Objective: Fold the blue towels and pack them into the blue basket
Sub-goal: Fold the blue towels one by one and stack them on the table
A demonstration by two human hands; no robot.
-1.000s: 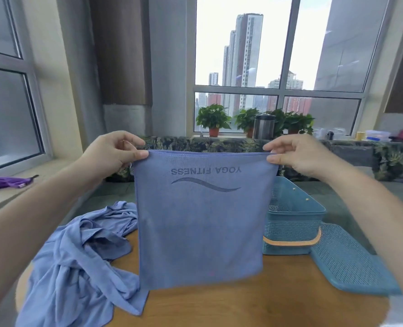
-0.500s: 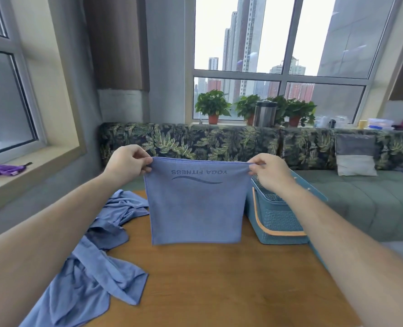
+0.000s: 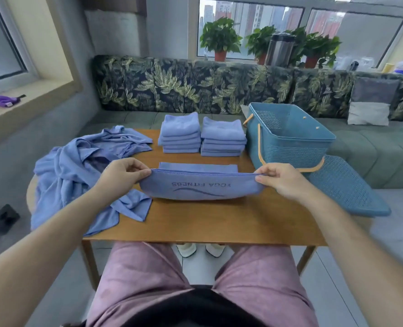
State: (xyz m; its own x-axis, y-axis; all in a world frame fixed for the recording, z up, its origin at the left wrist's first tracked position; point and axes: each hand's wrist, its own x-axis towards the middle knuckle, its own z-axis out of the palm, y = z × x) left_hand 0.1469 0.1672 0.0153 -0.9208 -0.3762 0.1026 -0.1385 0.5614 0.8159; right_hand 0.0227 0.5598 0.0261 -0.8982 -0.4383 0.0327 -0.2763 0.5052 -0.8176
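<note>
The YOGA FITNESS towel (image 3: 200,187) has come down. Half a second ago it hung full length in the air in front of the basket. Now it sags onto the wooden table (image 3: 219,223), with only its top hem held up. The left hand (image 3: 125,175) pinches one top corner between thumb and fingertips and the right hand (image 3: 280,179) pinches the other, both closed on the cloth. The hem is drawn fairly straight between them. The printed face bulges towards the person, and a flat blue strip lies on the table just beyond the hem. I take that strip for the towel's far part.

Behind it stand two stacks of folded towels (image 3: 180,135) side by side, the right one just beside the blue basket (image 3: 290,147), which looks empty from here. The basket lid (image 3: 346,192) lies off to the right. A heap of unfolded towels (image 3: 82,166) spreads over the table's left end.

I judge this to be the halving fold, and several things could spoil it:
- **Crooked fold:** if one hand sets its corner down ahead of the other, the edges will not meet and the fold will come out skewed.
- **Trapped crease:** the cloth is thin and limp, so the slack belly under the print could be pressed down as a crease.
- **Snagged corner:** a corner of the heap lies just beside the towel's left end, under the left wrist, and could get folded in or dragged along.
- **Knocked stacks:** the stacks are close, so a forward sweep of the hem might nudge the nearer layers askew.
</note>
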